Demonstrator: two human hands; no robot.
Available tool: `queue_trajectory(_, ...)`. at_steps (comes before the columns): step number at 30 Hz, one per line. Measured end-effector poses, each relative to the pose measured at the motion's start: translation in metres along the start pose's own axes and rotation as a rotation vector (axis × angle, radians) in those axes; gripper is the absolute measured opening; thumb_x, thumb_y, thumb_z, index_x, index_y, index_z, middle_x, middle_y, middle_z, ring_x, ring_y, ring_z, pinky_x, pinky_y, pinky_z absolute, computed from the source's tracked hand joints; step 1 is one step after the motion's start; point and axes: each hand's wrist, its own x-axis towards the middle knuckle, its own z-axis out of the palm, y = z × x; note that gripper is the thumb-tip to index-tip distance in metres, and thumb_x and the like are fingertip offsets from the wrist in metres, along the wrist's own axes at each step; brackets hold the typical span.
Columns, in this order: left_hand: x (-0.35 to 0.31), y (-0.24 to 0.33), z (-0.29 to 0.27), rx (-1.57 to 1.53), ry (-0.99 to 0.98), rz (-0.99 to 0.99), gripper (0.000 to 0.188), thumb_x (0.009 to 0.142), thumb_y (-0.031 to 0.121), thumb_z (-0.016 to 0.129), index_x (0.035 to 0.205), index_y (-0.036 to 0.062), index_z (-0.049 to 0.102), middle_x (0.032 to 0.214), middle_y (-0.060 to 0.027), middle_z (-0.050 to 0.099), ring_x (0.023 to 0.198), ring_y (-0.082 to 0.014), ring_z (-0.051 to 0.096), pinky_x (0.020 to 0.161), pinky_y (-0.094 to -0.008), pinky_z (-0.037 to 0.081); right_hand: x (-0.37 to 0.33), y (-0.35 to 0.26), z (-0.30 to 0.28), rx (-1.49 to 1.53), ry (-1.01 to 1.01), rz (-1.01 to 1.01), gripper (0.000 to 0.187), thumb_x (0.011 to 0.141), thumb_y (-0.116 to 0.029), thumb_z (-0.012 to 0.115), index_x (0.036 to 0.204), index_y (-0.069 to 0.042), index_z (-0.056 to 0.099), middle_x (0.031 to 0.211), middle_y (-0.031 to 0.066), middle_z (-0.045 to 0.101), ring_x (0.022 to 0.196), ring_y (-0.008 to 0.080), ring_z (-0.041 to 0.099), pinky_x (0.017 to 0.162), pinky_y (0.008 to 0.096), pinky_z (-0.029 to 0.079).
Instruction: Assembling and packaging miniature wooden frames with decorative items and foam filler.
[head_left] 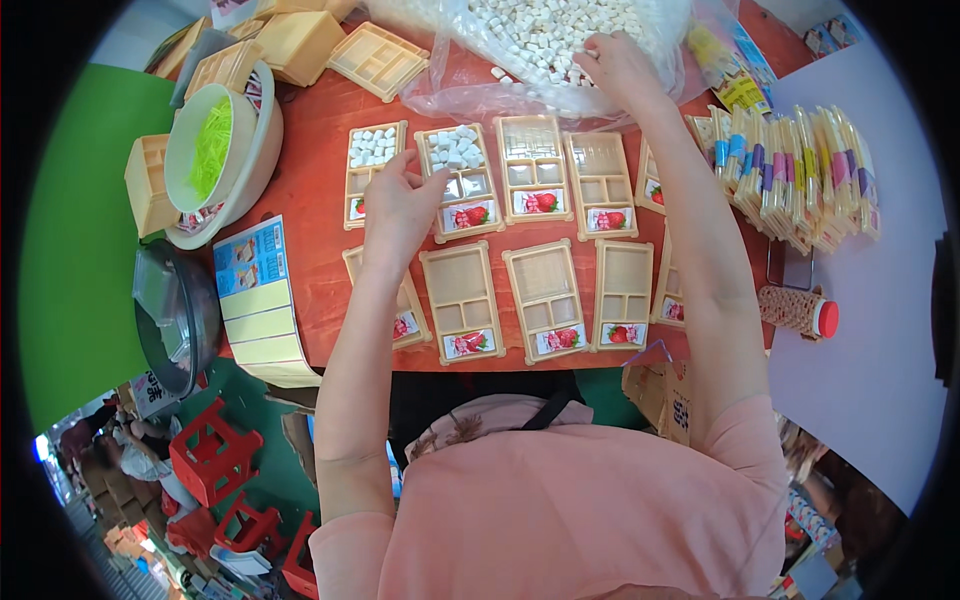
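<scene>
My left hand rests over the gap between two beige compartment trays, its thumb and fingers apart at their edges. Small white cubes fill the large compartment of the left tray. In the neighbouring tray the white cubes are heaped, and a small strawberry-print packet lies in the lower compartment. My right hand reaches to the far side, thumb and fingers apart at the edge of a big pile of white cubes on clear plastic sheeting.
More trays with strawberry packets stand in two rows on the red table. At left are a white bowl of green strips, a dark basin and a label sheet. Wrapped packs and a red-lidded jar lie at right.
</scene>
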Motion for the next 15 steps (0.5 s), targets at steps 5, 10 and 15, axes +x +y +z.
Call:
queue_trajectory(5,-0.026,0.013,0.001,0.404,0.27,0.362,0.037,0.09,0.017,0.069,0.118,-0.0057,0.065,0.094,-0.0199,0.071,0.087,-0.0333,0.069,0.077,-0.0423,0.055,-0.003,-0.052,-0.035,0.155,-0.177,-0.078,0.026,0.092,-0.026,0.065,0.095,-0.001,0.072,0.09,0.0176,0.069,0.089,0.0363,0.066,0.081,0.0446,0.052)
queue_trajectory(10,-0.061,0.023,0.038,0.203,0.011,0.385,0.023,0.091,0.016,0.066,0.104,-0.0039,0.067,0.101,-0.022,0.067,0.087,-0.0382,0.067,0.077,-0.0458,0.055,-0.047,-0.095,-0.055,0.194,-0.551,-0.25,0.023,0.089,-0.024,0.066,0.092,-0.002,0.072,0.09,0.0177,0.068,0.088,0.0357,0.067,0.078,0.0461,0.053)
queue_trajectory(15,-0.075,0.024,0.07,0.258,-0.001,0.615,0.013,0.09,0.009,0.065,0.095,-0.002,0.067,0.087,-0.0195,0.064,0.08,-0.0367,0.066,0.07,-0.0453,0.054,-0.077,-0.101,-0.051,0.017,-0.592,-0.322,0.019,0.087,-0.019,0.066,0.084,-0.001,0.068,0.089,0.0166,0.068,0.087,0.0366,0.067,0.075,0.0469,0.054)
